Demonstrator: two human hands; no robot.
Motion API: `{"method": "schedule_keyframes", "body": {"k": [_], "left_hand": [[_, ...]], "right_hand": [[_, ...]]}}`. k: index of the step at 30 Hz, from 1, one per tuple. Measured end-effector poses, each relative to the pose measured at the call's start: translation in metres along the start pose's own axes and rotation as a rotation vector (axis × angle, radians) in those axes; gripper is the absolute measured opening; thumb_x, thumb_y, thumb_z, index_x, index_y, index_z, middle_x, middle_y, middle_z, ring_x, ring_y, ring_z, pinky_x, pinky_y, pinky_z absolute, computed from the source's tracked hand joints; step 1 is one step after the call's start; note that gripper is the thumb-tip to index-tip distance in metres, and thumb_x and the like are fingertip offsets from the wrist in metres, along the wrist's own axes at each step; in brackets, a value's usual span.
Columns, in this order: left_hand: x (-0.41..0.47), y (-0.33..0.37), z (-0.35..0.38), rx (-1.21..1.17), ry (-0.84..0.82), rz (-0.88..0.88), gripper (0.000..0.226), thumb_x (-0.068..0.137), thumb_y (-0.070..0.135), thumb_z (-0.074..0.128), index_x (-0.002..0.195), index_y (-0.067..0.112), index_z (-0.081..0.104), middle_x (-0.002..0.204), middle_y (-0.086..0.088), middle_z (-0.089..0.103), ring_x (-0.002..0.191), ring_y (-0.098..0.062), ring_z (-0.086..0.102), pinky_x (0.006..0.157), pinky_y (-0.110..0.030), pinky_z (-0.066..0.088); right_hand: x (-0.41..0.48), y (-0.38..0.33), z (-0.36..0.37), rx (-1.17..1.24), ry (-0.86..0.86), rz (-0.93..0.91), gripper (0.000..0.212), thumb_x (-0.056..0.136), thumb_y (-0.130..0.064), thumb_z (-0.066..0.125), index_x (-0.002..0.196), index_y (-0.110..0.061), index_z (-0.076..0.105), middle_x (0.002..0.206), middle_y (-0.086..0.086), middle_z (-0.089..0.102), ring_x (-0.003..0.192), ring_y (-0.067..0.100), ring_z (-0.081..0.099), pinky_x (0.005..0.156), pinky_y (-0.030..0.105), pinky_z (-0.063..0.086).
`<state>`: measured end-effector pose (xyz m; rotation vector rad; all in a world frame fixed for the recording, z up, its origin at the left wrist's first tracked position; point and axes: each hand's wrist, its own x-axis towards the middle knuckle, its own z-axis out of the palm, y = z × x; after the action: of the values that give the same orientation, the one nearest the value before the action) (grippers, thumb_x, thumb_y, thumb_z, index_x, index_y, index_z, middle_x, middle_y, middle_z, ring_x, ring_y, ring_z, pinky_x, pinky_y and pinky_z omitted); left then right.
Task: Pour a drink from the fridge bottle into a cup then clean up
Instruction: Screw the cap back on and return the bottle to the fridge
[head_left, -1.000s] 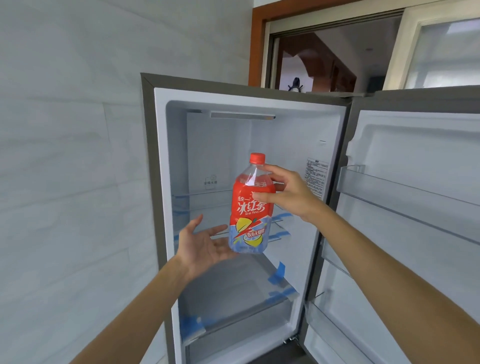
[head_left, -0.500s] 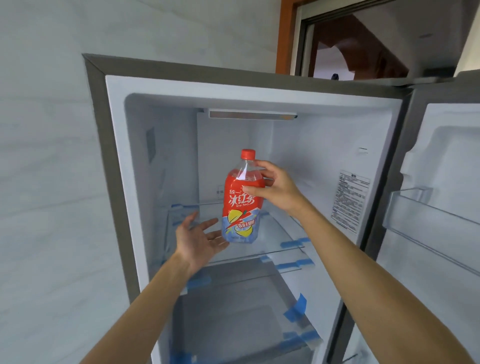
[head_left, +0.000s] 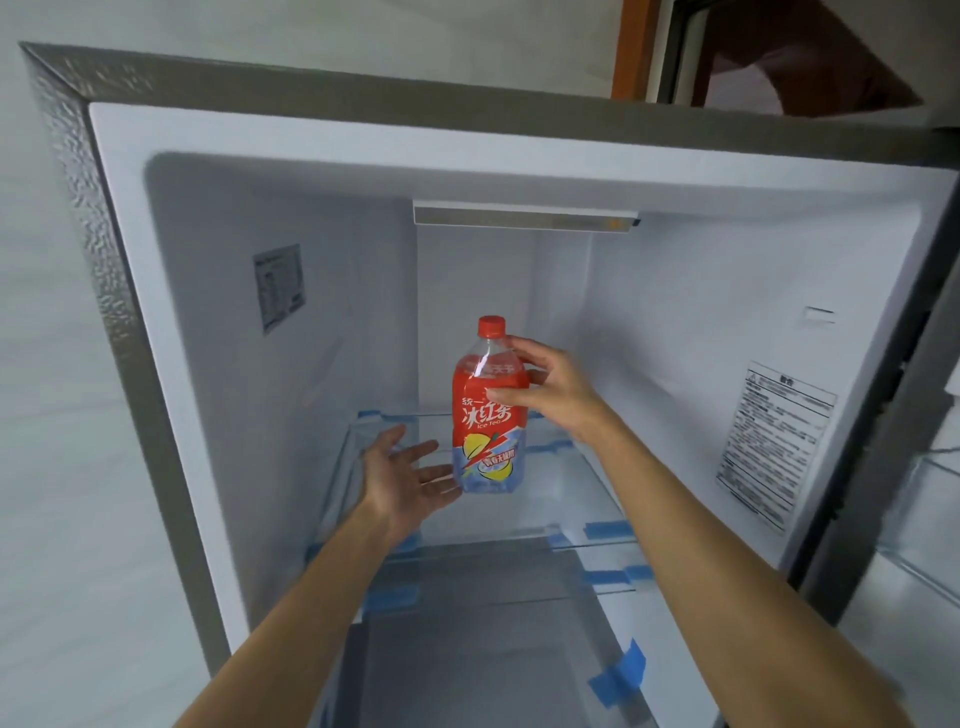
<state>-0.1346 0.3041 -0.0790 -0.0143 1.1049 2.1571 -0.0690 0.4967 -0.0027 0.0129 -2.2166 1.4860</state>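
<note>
Both forearms bare, no sleeves visible; left hand (head_left: 402, 480) and right hand (head_left: 553, 389) ungloved.

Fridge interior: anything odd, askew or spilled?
No spill or damage shows. The odd part: blue tape strips sit on the edges of the glass shelves, as if packing tape was never removed. Apart from the capped ice tea bottle, upright in the right hand with the left hand open by its base, the shelves are bare.
</note>
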Motion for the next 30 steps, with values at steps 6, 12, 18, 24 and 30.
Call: {"method": "schedule_keyframes", "body": {"k": [6,12,18,24,30], "left_hand": [[0.009,0.0,-0.001,0.002,0.019,0.001,0.062,0.096,0.05,0.043,0.136,0.003,0.048,0.135,-0.031,0.051,0.11,-0.045,0.059,0.079,-0.05,0.052],[0.016,0.004,-0.003,0.051,0.064,0.017,0.061,0.096,0.052,0.043,0.136,0.005,0.049,0.136,-0.029,0.052,0.111,-0.043,0.059,0.08,-0.049,0.052],[0.02,0.002,-0.005,0.076,0.081,0.018,0.06,0.096,0.052,0.045,0.134,0.006,0.051,0.133,-0.028,0.054,0.116,-0.043,0.059,0.089,-0.051,0.052],[0.021,0.002,-0.007,0.068,0.069,0.015,0.057,0.097,0.051,0.044,0.132,0.006,0.052,0.13,-0.029,0.055,0.112,-0.042,0.061,0.084,-0.049,0.054],[0.013,0.002,-0.005,0.249,0.067,0.048,0.052,0.1,0.044,0.042,0.135,0.006,0.05,0.131,-0.025,0.055,0.114,-0.036,0.058,0.098,-0.047,0.047]], "right_hand": [[0.011,0.014,0.0,-0.005,-0.016,-0.007,0.062,0.07,-0.016,0.088,0.123,-0.032,0.06,0.117,-0.011,0.067,0.107,0.012,0.065,0.082,0.03,0.058],[0.014,0.022,0.005,-0.007,-0.015,-0.017,0.057,0.072,-0.014,0.086,0.119,-0.032,0.059,0.113,-0.016,0.066,0.102,0.008,0.065,0.081,0.024,0.057],[0.017,0.032,0.009,0.007,-0.016,-0.009,0.058,0.073,-0.011,0.085,0.122,-0.026,0.059,0.118,-0.006,0.066,0.106,0.013,0.065,0.088,0.033,0.057],[0.021,0.039,0.011,0.021,-0.032,0.03,0.063,0.075,-0.018,0.084,0.131,-0.025,0.056,0.126,-0.002,0.065,0.114,0.021,0.063,0.092,0.04,0.056],[0.016,0.033,0.016,-0.061,-0.046,0.078,0.068,0.08,-0.025,0.08,0.14,-0.026,0.048,0.131,-0.002,0.061,0.118,0.019,0.06,0.096,0.045,0.055]]}}
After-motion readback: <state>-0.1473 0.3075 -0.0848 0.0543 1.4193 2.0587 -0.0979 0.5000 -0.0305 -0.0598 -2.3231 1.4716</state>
